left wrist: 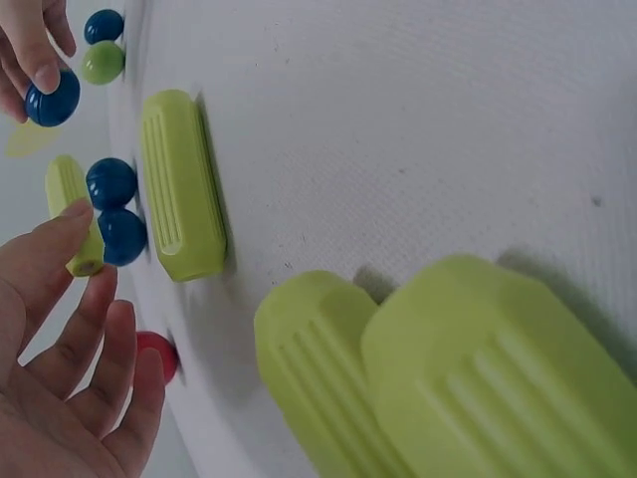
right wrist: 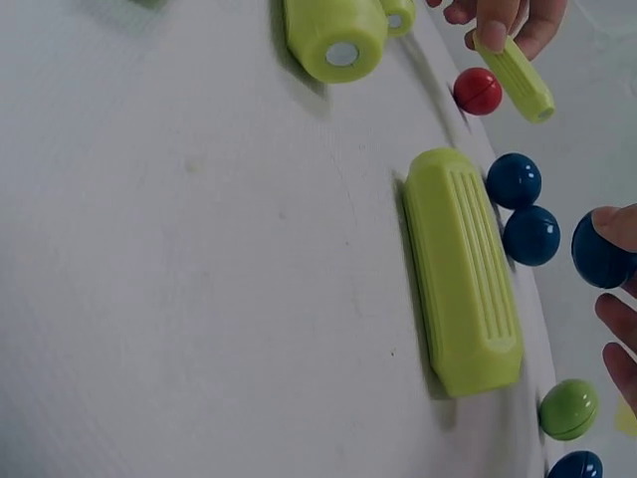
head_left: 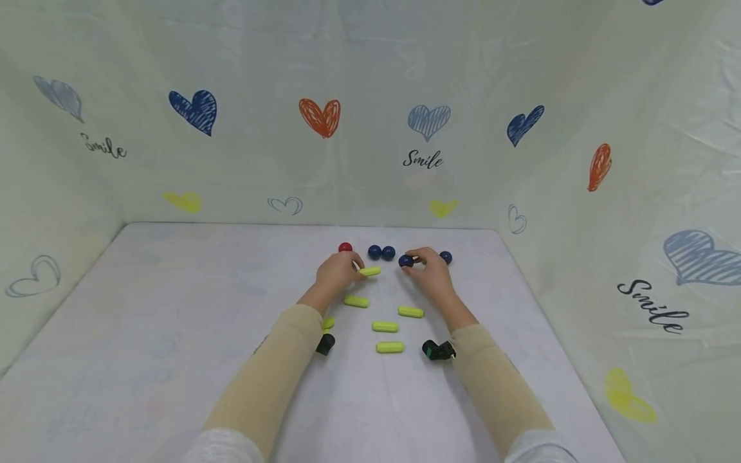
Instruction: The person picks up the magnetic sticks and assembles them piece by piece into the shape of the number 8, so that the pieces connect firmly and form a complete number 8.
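Note:
My left hand pinches one end of a yellow-green magnetic rod, holding it off the table with the far end pointing right. Between thumb and fingers, my right hand grips a dark blue ball, just right of that rod; ball and rod are apart. Behind the hands, two blue balls sit side by side on the table. A red ball lies beyond the left hand. In the right wrist view a green ball rests beside another blue ball.
Several more yellow-green rods lie on the white table between the forearms. Black wrist cameras sit by the sleeves. A pale curtain printed with hearts encloses the back and sides.

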The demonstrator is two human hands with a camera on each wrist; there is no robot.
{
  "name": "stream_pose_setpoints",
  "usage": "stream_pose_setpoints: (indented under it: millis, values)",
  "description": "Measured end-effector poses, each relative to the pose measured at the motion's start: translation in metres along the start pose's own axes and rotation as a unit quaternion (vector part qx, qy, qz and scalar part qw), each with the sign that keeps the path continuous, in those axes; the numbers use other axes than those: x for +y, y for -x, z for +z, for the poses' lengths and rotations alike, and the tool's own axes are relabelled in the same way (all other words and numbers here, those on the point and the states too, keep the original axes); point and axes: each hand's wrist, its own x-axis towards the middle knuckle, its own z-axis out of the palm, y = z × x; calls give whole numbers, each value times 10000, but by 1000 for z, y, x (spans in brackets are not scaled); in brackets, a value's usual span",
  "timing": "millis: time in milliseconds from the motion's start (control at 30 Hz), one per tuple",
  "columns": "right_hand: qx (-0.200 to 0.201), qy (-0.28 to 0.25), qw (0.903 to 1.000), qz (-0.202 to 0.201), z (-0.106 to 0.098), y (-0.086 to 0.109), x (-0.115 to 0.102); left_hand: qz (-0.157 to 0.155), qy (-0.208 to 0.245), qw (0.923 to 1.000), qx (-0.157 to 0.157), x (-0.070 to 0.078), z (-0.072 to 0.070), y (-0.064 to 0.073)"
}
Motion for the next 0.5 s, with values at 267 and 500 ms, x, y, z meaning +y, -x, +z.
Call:
stream_pose_setpoints:
  millis: [267, 500]
  values:
    - [-205, -381, 9991, 27, 5, 4, -6, -113, -11, 9999, 35, -3, 1, 2]
    - [-658, -573, 9958, 277, 7, 9, -14, -100, -47, 9999, 92, -5, 2, 3]
